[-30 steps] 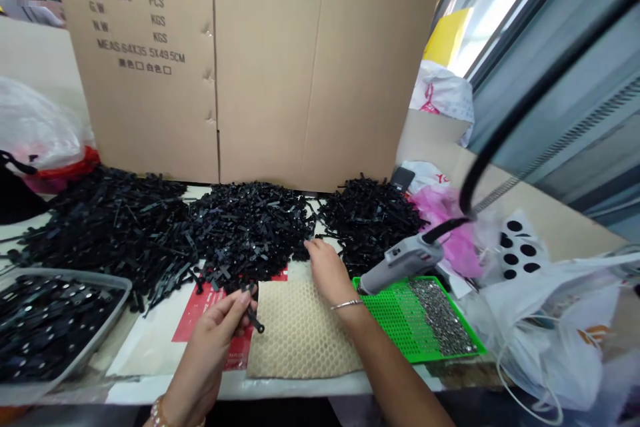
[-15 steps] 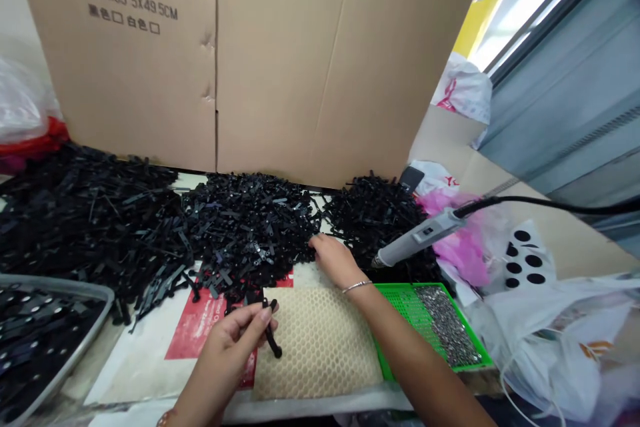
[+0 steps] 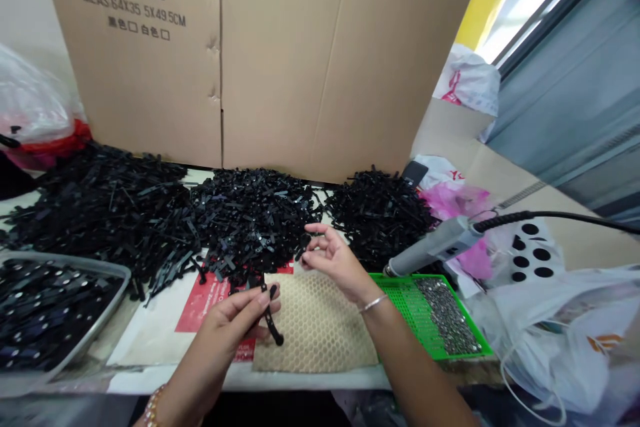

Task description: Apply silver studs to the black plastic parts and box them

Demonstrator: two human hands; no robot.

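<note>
My left hand (image 3: pixel 246 312) pinches a slim black plastic strip (image 3: pixel 271 321) with a rounded knob at its lower end. A second short black end shows beside the thumb, partly covered by the fingers. My right hand (image 3: pixel 334 257) is raised at the near edge of the middle pile of black parts (image 3: pixel 255 213), fingers curled. A small black part (image 3: pixel 302 248) shows at its fingertips, mostly dark against the pile. Below both hands lies a beige honeycomb-textured mat (image 3: pixel 320 333).
A green basket (image 3: pixel 397 300) holds small metal pieces (image 3: pixel 447 313). Above it hangs a corded grey electric screwdriver (image 3: pixel 436 245). A clear tub (image 3: pixel 113 267) of black parts stands at left. A large cardboard box (image 3: pixel 320 67) blocks the back. Plastic bags (image 3: pixel 565 340) lie at right.
My right hand has lifted off the edge of the pile, a small black part now at its fingertips. My left hand keeps its strip. The view has shifted slightly.
</note>
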